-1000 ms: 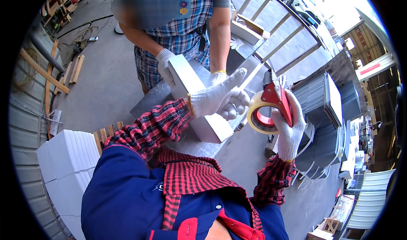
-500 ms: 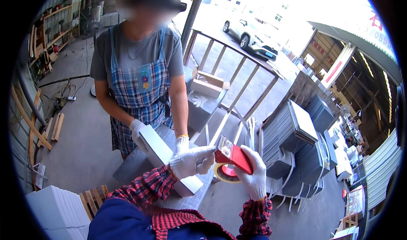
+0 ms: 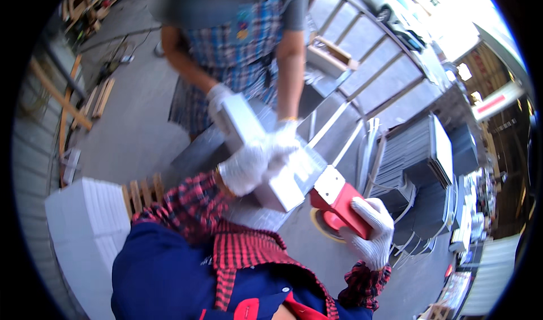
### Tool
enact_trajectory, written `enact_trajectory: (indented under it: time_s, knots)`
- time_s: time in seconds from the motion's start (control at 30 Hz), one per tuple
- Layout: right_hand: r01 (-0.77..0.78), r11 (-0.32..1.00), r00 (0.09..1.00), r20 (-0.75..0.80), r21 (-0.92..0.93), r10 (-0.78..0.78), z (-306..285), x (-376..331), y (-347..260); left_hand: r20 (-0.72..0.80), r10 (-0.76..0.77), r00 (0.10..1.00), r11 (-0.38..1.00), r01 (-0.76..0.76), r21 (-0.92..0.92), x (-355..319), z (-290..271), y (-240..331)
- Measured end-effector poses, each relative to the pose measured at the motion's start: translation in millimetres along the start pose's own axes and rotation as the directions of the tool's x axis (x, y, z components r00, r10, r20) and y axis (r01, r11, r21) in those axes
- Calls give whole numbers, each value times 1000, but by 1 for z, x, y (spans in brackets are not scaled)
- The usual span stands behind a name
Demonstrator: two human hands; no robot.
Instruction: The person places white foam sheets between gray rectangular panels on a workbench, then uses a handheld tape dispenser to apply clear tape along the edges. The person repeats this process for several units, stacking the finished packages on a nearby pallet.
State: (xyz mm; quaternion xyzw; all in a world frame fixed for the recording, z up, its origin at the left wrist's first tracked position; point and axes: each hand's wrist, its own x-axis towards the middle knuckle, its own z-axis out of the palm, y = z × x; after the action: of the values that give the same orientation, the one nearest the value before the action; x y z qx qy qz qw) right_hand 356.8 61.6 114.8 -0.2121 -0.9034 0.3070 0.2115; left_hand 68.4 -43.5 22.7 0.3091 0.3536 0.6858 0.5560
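Observation:
My right hand [image 3: 373,232], in a white knit glove, is closed round the red handle of a tape dispenser [image 3: 345,207]. A tape roll [image 3: 326,221] hangs under its body, and its pale metal head points toward the box. My left hand [image 3: 246,167], also gloved and blurred by motion, is at the long white box [image 3: 281,192]; its fingers are too smeared to read. A co-worker across from me has one gloved hand [image 3: 218,102] on the box's far end and the other [image 3: 283,139] beside my left hand.
The box lies on a grey work surface [image 3: 251,215]. A stack of white panels [image 3: 90,224] stands at left. To the right are strapped stacks of grey panels [image 3: 404,156]. A railing [image 3: 390,34] and an open carton [image 3: 331,57] are behind the co-worker.
My right hand has moved right and down with the tape dispenser, away from my left hand. My left hand has left the dispenser's head and come to the box. The view has tilted down.

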Motion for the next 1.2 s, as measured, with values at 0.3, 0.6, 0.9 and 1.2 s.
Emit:
enact_trajectory:
  time_s: [0.3, 0.6, 0.9, 1.2]
  knots:
    - [90, 989, 996, 40, -117, -86, 66, 45, -33, -123, 140, 983, 459, 46, 887, -7, -144, 104]
    - [49, 939, 999, 16, -341, -46, 127, 98, -51, -217, 47, 975, -20, 218, 976, 51, -205, 101]
    - [-24, 885, 997, 49, -465, 52, 136, 103, -78, 394, 118, 912, -224, -362, 905, 50, -278, 4]
    - [-92, 827, 973, 125, -554, 192, 129, 108, -94, 263, -26, 964, -212, -262, 941, 69, -273, 6]
